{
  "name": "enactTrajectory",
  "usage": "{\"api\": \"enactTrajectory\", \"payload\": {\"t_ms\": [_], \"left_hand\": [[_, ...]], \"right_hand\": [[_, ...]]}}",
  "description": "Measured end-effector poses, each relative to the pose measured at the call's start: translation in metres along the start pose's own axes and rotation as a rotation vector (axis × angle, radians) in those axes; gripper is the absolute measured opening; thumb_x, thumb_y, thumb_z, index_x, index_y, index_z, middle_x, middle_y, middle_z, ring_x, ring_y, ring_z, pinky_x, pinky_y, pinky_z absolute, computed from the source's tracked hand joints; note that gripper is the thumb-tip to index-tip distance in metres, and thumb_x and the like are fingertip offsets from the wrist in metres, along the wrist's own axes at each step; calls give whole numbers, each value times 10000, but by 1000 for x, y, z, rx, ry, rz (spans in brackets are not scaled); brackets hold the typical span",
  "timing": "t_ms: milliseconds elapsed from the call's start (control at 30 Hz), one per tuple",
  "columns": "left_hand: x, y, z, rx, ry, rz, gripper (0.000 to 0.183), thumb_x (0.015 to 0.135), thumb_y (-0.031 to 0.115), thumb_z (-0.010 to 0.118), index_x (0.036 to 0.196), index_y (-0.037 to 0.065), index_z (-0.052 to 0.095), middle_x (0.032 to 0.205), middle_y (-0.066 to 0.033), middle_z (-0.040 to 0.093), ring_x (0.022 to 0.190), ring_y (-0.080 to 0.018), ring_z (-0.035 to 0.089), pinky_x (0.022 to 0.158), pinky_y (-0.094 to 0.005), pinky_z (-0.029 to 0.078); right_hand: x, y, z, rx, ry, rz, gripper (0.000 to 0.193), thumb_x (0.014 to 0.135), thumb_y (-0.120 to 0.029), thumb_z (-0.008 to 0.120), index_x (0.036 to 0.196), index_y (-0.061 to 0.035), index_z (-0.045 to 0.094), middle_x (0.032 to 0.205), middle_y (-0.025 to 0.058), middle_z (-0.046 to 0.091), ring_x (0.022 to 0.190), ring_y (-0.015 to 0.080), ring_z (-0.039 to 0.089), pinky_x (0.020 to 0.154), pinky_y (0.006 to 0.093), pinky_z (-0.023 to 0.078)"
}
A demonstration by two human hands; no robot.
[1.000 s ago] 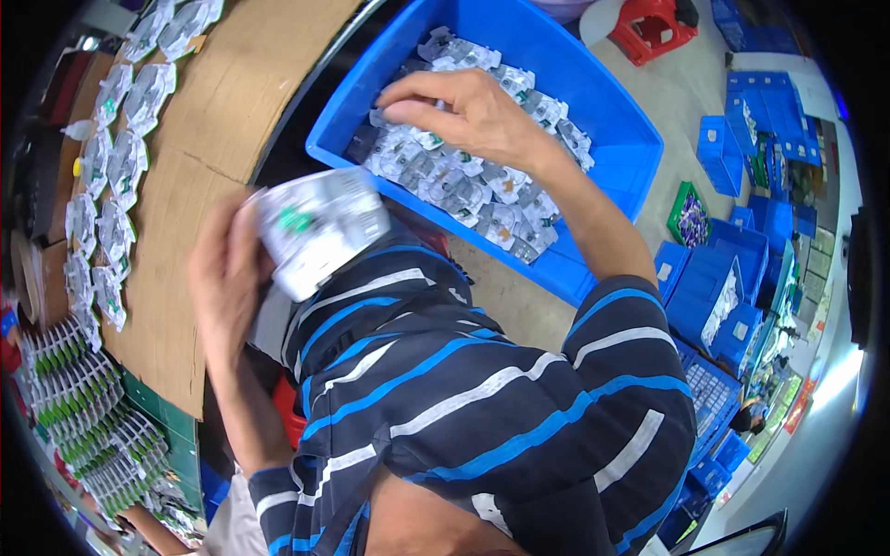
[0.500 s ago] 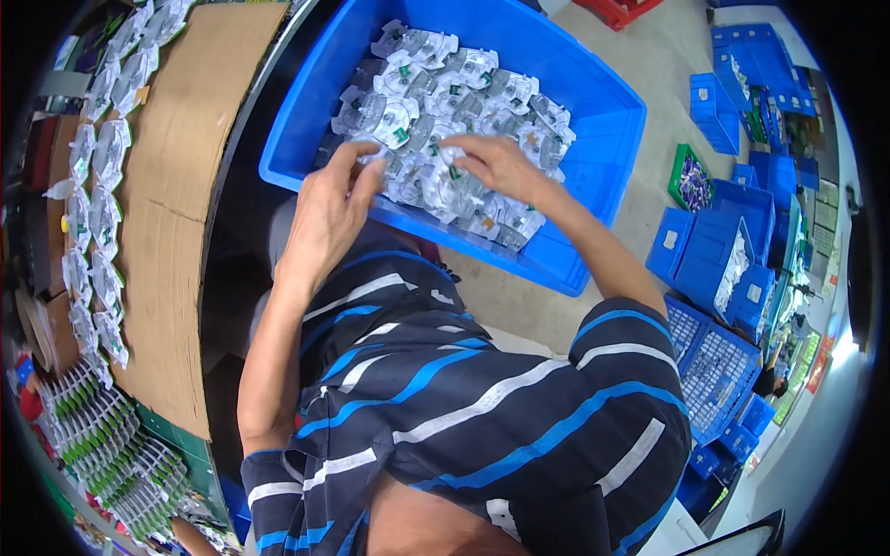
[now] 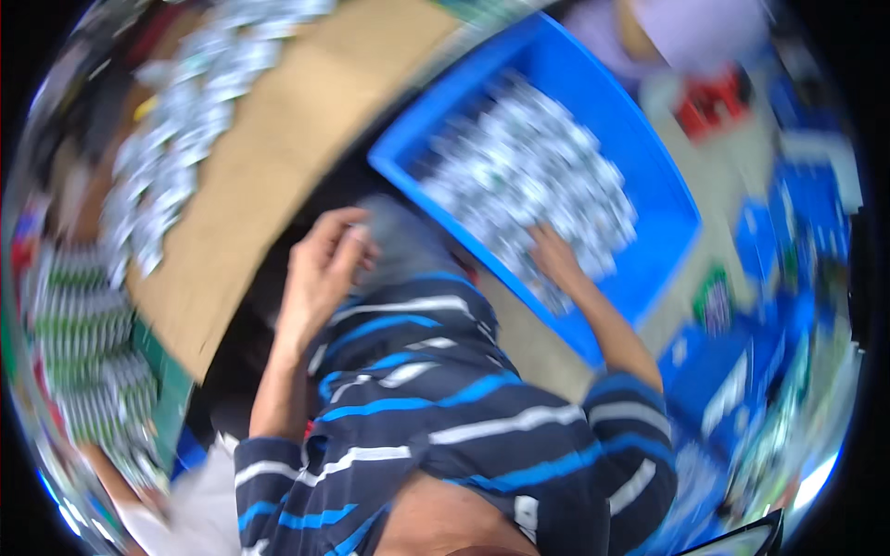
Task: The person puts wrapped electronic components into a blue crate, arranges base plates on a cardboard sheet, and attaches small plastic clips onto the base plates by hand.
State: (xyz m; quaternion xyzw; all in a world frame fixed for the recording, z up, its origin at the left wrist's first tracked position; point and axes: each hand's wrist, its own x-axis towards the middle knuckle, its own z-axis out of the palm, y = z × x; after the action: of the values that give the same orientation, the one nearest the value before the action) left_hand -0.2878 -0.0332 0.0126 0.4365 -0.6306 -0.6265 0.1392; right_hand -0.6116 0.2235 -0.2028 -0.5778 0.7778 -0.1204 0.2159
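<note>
My right hand (image 3: 556, 258) reaches into a large blue plastic bin (image 3: 663, 199), its fingertips at the near side of a heap of small clear-and-white plastic parts (image 3: 533, 171). Blur hides whether those fingers grip a part. My left hand (image 3: 329, 258) hangs over my lap, outside the bin and to its left. Its fingers are loosely bent and apart, and no object shows in them. The parts are too smeared here to make out their shape.
To the left lies a brown cardboard sheet (image 3: 269, 139), with rows of similar parts (image 3: 199, 120) along its far side. Racks of green-and-white pieces (image 3: 88, 343) stand lower left. Another person's arm (image 3: 111, 477) shows there. Blue crates (image 3: 705, 371) stand at right, near a red object (image 3: 709, 107).
The view has swung, so the bin sits further right. Both hands were over the parts; the left has come away toward my lap, while the right stays at the heap.
</note>
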Motion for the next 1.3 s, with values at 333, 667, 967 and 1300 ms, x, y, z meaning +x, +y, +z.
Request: {"api": "enactTrajectory", "payload": {"t_ms": [333, 667, 967, 1300], "left_hand": [[-72, -83, -221, -164, 1027, 93, 363, 1021, 321, 591, 1187, 3, 533, 825, -92, 650, 598, -133, 634, 467, -237, 488], [-70, -145, -328, -172, 700, -260, 517, 1051, 456, 442, 1279, 9, 568, 1063, -167, 728, 822, -228, 715, 630, -331, 554], [-130, -56, -212, 327, 678, -101, 310, 1072, 272, 490, 1197, 11, 600, 862, -85, 697, 681, -115, 652, 559, -226, 481], [19, 48, 58, 594, -140, 213, 215, 1046, 207, 549, 1139, 40, 648, 746, -108, 641, 630, -170, 606, 603, -307, 480]], "right_hand": [[16, -36, -72, 157, 59, 75, 366, 913, -103, 651, 1264, -6, 609, 1162, 210, 643, 959, 361, 657, 814, 424, 530], [53, -233, -90, 585, 345, -155, 180, 945, -97, 647, 1103, -31, 700, 994, 165, 690, 898, 310, 678, 771, 397, 531], [51, -312, -86, 808, 427, -479, 152, 861, -41, 690, 1008, -11, 667, 923, 122, 649, 815, 314, 662, 683, 417, 549], [57, -198, -156, 119, 368, -488, 258, 895, -292, 682, 961, -44, 654, 891, 108, 682, 880, 285, 640, 727, 400, 561]]}}
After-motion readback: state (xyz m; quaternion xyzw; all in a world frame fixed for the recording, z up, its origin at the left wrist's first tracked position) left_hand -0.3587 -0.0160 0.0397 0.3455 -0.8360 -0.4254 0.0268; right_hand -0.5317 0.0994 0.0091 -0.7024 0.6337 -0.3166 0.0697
